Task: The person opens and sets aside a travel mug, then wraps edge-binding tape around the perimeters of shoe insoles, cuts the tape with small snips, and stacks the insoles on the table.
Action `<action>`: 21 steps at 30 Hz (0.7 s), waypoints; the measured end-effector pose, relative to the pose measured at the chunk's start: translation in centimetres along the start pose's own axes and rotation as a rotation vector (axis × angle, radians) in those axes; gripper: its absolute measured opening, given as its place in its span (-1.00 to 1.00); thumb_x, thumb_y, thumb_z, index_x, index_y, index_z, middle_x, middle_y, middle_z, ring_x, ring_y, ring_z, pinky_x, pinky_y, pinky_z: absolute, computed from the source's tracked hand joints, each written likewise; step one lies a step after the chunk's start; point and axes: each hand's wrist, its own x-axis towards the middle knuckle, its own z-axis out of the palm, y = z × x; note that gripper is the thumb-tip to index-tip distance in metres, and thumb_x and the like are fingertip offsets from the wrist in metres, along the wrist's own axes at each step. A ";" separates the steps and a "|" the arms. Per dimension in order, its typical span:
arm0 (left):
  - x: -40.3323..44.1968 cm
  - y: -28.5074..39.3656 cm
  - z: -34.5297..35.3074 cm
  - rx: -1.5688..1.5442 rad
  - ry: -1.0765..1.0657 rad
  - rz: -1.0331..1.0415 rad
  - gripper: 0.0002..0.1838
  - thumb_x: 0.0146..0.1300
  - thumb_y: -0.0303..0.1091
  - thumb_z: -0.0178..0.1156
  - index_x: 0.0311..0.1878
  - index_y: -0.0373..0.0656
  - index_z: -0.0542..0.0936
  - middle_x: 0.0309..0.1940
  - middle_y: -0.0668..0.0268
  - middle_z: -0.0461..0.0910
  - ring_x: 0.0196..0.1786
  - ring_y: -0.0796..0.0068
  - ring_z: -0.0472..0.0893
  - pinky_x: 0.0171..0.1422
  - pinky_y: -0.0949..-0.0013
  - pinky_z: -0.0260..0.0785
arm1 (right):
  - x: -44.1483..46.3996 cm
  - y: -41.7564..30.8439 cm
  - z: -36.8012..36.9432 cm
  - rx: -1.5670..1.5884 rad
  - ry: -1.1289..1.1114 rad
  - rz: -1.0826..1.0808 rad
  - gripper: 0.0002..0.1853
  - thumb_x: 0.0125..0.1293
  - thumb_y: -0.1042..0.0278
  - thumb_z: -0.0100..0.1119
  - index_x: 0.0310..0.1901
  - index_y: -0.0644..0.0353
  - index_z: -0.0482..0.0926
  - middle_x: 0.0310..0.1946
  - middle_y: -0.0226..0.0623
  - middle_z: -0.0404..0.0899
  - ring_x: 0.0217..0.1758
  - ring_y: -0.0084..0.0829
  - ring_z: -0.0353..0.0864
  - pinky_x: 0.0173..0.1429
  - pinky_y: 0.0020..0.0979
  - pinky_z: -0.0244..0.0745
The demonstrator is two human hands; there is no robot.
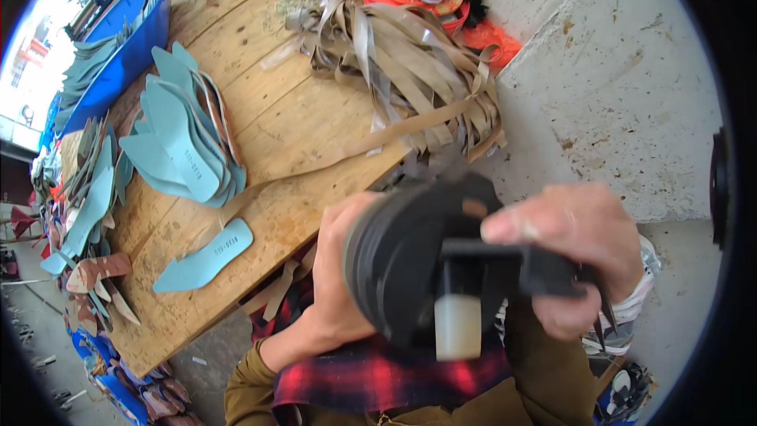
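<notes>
A large water bottle with a black lid is held up close to the camera, above my lap. My left hand wraps round its side, the fingers partly hidden behind it. At the lid, my right hand is closed on a black flip-up part, thumb on top. A pale, translucent spout sticks out of the lid towards me. A thin dark pointed thing shows beneath my right hand; its kind is unclear. On the wooden table, left of my hands, lies a single light-blue insole.
A stack of light-blue insoles lies on the wooden table. A heap of tan strips covers its far right corner, one strip running across the top. A blue bin stands at the left, and a grey wall rises at the right.
</notes>
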 end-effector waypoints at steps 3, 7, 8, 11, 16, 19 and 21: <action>0.9 1.8 -0.9 0.028 -0.047 -0.058 -0.45 -0.08 -0.45 0.42 0.04 -0.32 0.48 -0.09 0.15 0.58 0.02 0.19 0.53 0.18 0.26 0.28 | -0.2 -1.0 -0.2 0.119 0.032 -0.013 -0.68 0.33 0.21 0.08 -0.08 0.34 0.53 -0.37 -0.07 0.69 -0.64 -0.49 0.54 -0.59 -0.54 0.22; 1.3 2.5 -1.3 0.026 -0.155 -0.219 -0.64 -0.09 -0.49 0.36 -0.15 -0.32 0.57 -0.22 0.18 0.61 -0.07 0.23 0.57 0.12 0.28 0.34 | -0.2 -1.2 -0.5 0.205 0.015 -0.035 -0.66 0.36 0.20 0.16 -0.03 0.32 0.50 -0.31 -0.03 0.69 -0.65 -0.58 0.51 -0.63 -0.61 0.14; 1.5 2.5 -1.3 -0.049 -0.133 -0.268 -0.65 -0.09 -0.48 0.37 -0.17 -0.33 0.58 -0.23 0.18 0.61 -0.08 0.23 0.58 0.11 0.28 0.36 | -0.1 -1.1 -0.4 0.220 0.011 -0.045 -0.67 0.36 0.21 0.17 -0.03 0.32 0.50 -0.29 -0.03 0.69 -0.64 -0.59 0.51 -0.63 -0.61 0.14; 1.3 2.4 -1.2 -0.162 -0.080 -0.330 -0.71 -0.08 -0.48 0.37 -0.24 -0.34 0.59 -0.26 0.16 0.60 -0.12 0.23 0.59 0.05 0.32 0.39 | 0.4 -1.1 -0.4 0.197 0.014 -0.065 -0.69 0.37 0.20 0.14 -0.04 0.30 0.50 -0.31 -0.05 0.70 -0.63 -0.60 0.53 -0.62 -0.61 0.15; 2.1 3.2 -1.7 -0.123 -0.110 -0.296 -0.65 -0.08 -0.46 0.38 -0.18 -0.35 0.55 -0.22 0.14 0.58 -0.07 0.20 0.57 0.10 0.30 0.38 | 0.4 -1.5 0.2 0.174 0.074 -0.016 -0.69 0.42 0.14 0.06 -0.07 0.27 0.50 -0.39 -0.11 0.70 -0.62 -0.59 0.57 -0.61 -0.62 0.15; 1.9 2.9 -1.6 -0.116 -0.113 -0.281 -0.55 -0.10 -0.44 0.41 -0.11 -0.35 0.51 -0.17 0.12 0.55 -0.04 0.17 0.54 0.12 0.27 0.36 | 0.4 -1.5 0.5 0.198 0.116 0.020 -0.69 0.43 0.13 0.04 -0.07 0.25 0.49 -0.41 -0.12 0.71 -0.64 -0.58 0.56 -0.61 -0.62 0.15; 1.7 2.7 -1.5 -0.108 -0.114 -0.268 -0.49 -0.12 -0.42 0.43 -0.07 -0.35 0.48 -0.13 0.11 0.53 -0.02 0.15 0.53 0.13 0.26 0.35 | 0.3 -1.1 0.9 0.210 0.137 0.011 -0.66 0.41 0.11 0.07 -0.06 0.26 0.49 -0.42 -0.12 0.70 -0.65 -0.58 0.55 -0.61 -0.63 0.14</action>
